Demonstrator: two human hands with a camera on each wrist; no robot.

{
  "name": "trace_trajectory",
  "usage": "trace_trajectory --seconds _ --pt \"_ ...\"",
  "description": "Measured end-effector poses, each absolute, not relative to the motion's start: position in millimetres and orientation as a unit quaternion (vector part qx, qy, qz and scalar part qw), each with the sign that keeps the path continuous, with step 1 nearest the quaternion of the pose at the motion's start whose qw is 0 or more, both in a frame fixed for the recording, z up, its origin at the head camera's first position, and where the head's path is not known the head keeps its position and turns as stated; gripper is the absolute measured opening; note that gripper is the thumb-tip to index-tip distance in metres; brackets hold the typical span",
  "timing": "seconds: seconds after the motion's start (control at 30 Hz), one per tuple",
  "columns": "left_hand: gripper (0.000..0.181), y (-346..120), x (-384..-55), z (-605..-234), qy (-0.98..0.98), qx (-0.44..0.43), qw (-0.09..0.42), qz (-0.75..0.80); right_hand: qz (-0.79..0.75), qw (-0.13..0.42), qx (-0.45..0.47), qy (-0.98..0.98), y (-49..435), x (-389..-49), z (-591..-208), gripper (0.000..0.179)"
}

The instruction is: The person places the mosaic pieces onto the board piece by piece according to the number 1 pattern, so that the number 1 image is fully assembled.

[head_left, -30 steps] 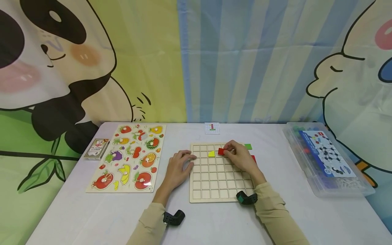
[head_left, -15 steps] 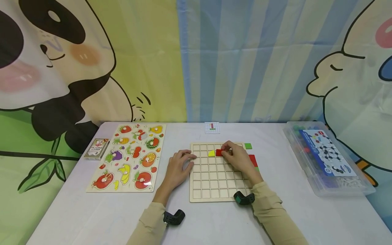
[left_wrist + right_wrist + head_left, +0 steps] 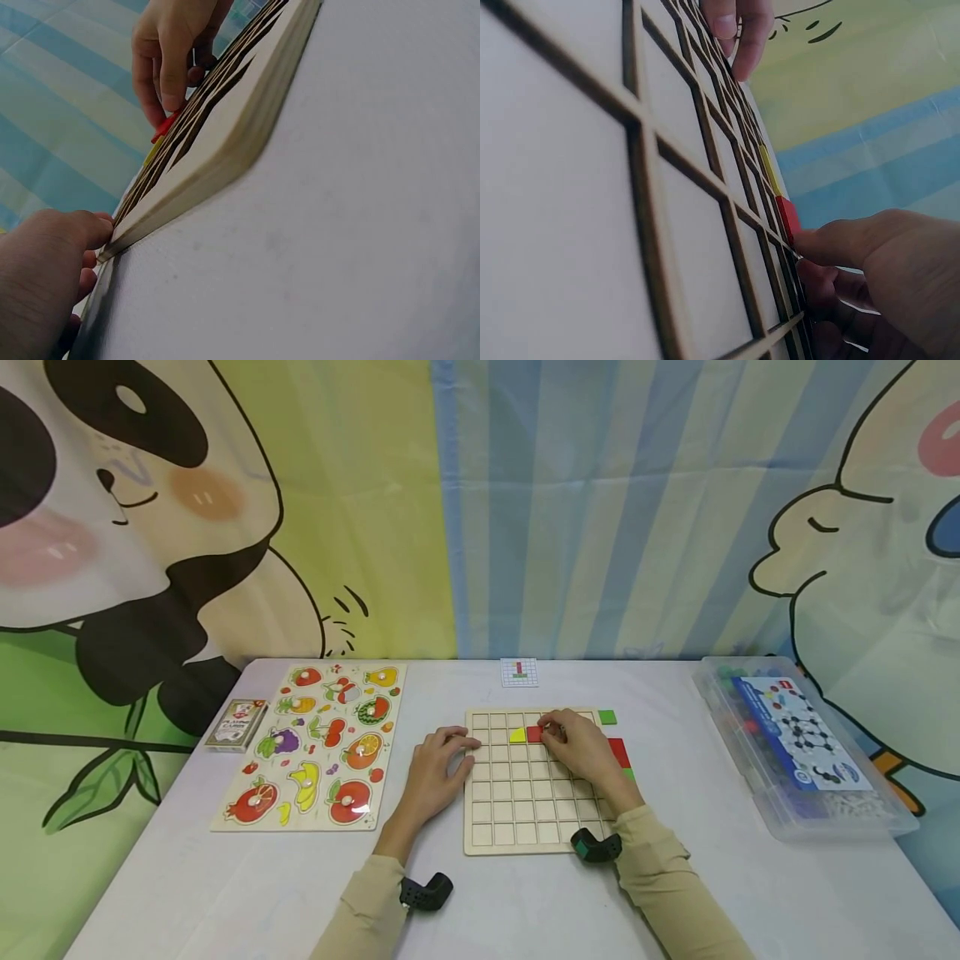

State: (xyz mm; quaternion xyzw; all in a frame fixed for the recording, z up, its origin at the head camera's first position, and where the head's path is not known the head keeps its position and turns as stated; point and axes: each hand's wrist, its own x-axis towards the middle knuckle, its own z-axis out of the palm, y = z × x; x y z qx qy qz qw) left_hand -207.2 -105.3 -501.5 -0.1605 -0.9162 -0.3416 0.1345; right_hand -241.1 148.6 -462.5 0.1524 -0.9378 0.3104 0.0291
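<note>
Evidently mid-placement: your right hand (image 3: 585,752) pinched the red tile (image 3: 533,734) on the board (image 3: 523,814), beside the yellow tile (image 3: 517,736); left hand (image 3: 438,770) rested loosely at its edge. Next probably called for pressing flat.

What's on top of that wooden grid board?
On the wooden grid board: a yellow tile; beside it, a red tile touched by the right hand. The left hand touches its edge. Squares under the right hand are hidden.

Well to the left of the left hand (image 3: 437,770), the card box (image 3: 236,725) bears the words "PLAYING CARDS", while the print on the plastic case (image 3: 759,789)'s label (image 3: 802,735), right of the right hand (image 3: 585,749), is too small to read.
</note>
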Motion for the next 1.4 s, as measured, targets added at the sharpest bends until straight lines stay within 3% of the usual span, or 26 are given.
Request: trace_trajectory --seconds 0.67,1.4 --pt "0.021 -104.0 -209.4 -502.7 -0.919 -0.161 0.130 -0.336 0.306 0.023 0.174 -0.936 152.5 -238.6 -459.9 0.030" --pt "0.021 -105.0 -206.8 -498.8 -0.916 -0.161 0.129 -0.343 0.318 0.011 0.191 -0.929 153.7 -237.8 -459.1 0.022"
